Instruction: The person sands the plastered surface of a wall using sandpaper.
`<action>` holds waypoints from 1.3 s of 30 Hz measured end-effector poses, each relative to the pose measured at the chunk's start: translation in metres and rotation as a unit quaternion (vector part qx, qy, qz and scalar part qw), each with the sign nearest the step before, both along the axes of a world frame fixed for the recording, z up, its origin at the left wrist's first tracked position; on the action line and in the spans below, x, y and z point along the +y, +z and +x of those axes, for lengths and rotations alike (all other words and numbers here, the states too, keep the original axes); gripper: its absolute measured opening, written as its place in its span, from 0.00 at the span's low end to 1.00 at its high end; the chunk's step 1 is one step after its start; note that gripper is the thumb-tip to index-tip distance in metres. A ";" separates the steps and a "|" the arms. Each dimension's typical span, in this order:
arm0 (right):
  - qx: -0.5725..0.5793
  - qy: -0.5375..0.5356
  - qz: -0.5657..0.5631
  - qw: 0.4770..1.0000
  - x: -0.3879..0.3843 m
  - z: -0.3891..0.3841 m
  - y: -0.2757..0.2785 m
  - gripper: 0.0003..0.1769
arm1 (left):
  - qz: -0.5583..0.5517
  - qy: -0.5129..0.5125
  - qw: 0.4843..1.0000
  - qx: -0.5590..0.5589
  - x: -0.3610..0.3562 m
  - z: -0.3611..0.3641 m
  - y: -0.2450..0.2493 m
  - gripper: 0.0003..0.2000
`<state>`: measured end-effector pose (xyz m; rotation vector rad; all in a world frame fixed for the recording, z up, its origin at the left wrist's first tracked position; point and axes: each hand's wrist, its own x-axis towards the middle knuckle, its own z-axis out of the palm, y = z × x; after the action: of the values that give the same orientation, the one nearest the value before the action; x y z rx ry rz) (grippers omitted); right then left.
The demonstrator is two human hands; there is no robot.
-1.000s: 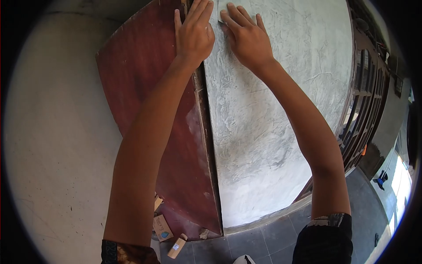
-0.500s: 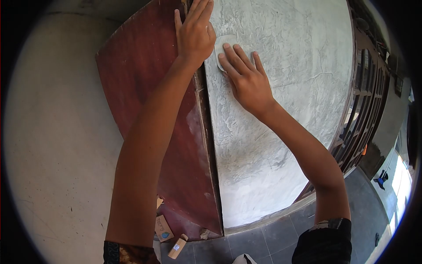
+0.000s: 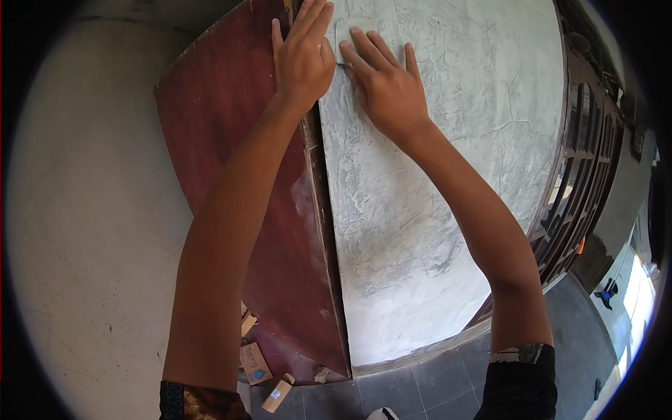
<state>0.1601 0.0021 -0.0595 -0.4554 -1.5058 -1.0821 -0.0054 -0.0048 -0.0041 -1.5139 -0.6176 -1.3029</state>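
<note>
My left hand [image 3: 306,66] lies flat with fingers stretched upward, on the edge strip where a dark red wooden panel [image 3: 231,140] meets a grey plastered wall [image 3: 462,126]. Just right of it, my right hand [image 3: 392,87] presses a thin pale sheet [image 3: 344,35] with a rounded corner against the plaster. Its fingers are spread over the sheet and cover much of it. Rough swirls and fine cracks mark the plaster around this hand. A dark gap [image 3: 323,203] runs down between panel and wall.
Below the panel, a small printed cardboard box [image 3: 255,362] and a narrow open carton [image 3: 278,393] lie near the dark tiled floor [image 3: 392,388]. At right stands a brown wooden window frame [image 3: 577,154]. A plain pale wall [image 3: 98,210] rises on the left.
My right hand has slid up and slightly left along the wall with the pale sheet beneath it. My left hand stays at the panel edge; the view has shifted slightly.
</note>
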 end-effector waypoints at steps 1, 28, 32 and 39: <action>0.009 0.008 0.014 1.000 0.006 0.000 0.021 0.21 | 0.001 0.001 1.000 0.000 -0.002 -0.001 0.000 0.26; -0.129 0.149 0.062 0.978 0.072 0.107 0.068 0.26 | -0.044 0.123 0.983 0.125 -0.037 0.038 0.018 0.31; -0.082 0.140 0.073 0.984 0.084 0.115 0.063 0.30 | -0.037 0.174 0.975 0.131 -0.031 0.040 0.019 0.23; -0.057 0.127 0.079 0.987 0.086 0.112 0.062 0.29 | -0.013 0.195 0.981 0.010 0.001 0.058 -0.067 0.28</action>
<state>0.2717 0.0886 0.0021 -0.0889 -1.5169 -1.0279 0.0527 -0.0038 -0.0715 -1.3401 -0.8714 -0.9793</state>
